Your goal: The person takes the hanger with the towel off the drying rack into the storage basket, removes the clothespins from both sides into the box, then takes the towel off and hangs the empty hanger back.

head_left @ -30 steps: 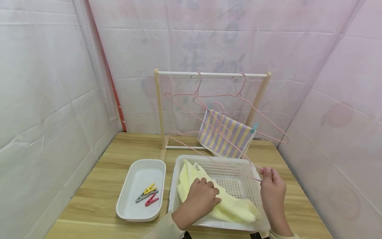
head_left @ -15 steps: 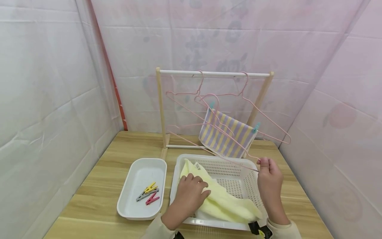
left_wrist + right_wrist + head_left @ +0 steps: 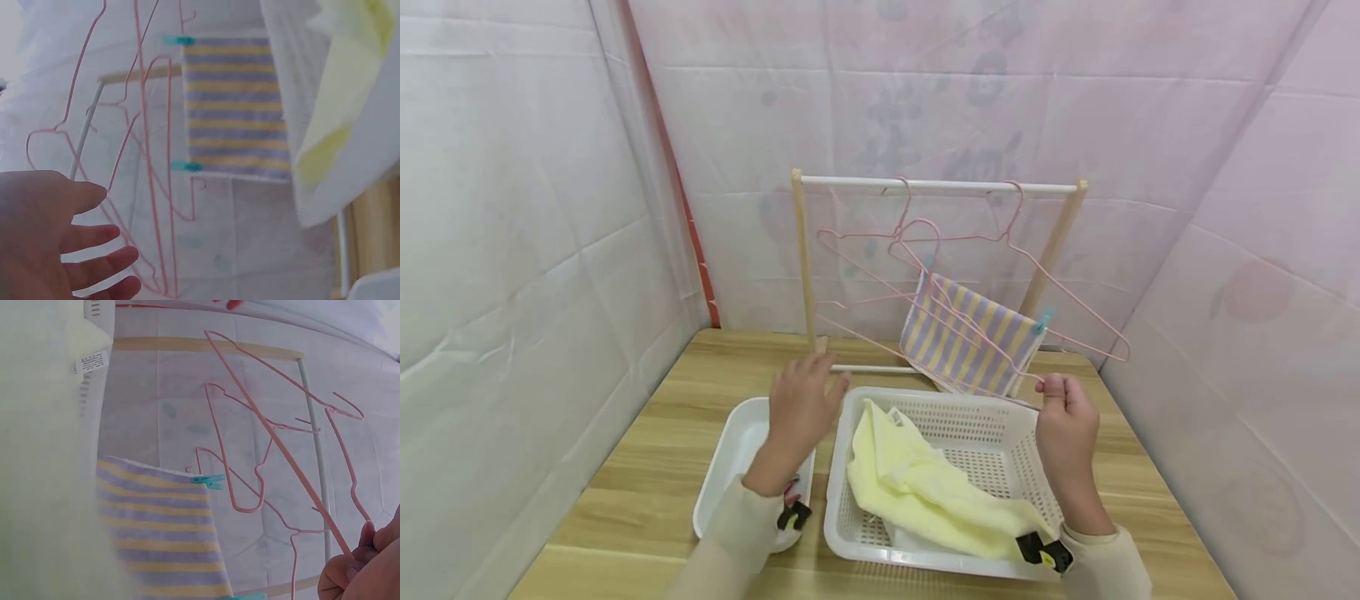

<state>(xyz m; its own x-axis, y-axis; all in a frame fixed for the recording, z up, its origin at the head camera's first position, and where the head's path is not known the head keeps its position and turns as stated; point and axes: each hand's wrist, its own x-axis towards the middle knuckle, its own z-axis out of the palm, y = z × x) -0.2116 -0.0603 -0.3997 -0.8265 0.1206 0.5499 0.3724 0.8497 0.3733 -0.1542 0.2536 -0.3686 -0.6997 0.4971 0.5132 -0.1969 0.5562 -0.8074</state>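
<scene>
My right hand (image 3: 1067, 429) pinches one end of a pink wire hanger (image 3: 919, 220), held up in front of the drying rack with its hook pointing upward. In the right wrist view the thumb and fingers close round the corner of this hanger (image 3: 300, 474). My left hand (image 3: 801, 400) is empty, raised over the far end of the white dish; its fingers spread apart in the left wrist view. A yellow towel (image 3: 940, 492) lies bunched in the white perforated basket (image 3: 955, 569) between my arms. Under my left forearm a red clothespin (image 3: 792, 492) shows partly in the dish (image 3: 703, 500).
A small rack with a white rail (image 3: 955, 184) stands behind the basket. Two pink hangers (image 3: 1075, 300) hang from it. A striped towel (image 3: 970, 333) is fixed to one with teal clothespins (image 3: 1042, 322). White sheets (image 3: 1247, 275) enclose the table's sides and back.
My left hand has left the yellow towel and moved left and forward, over the dish. My right hand has shifted slightly up and left, lifting the hanger with it.
</scene>
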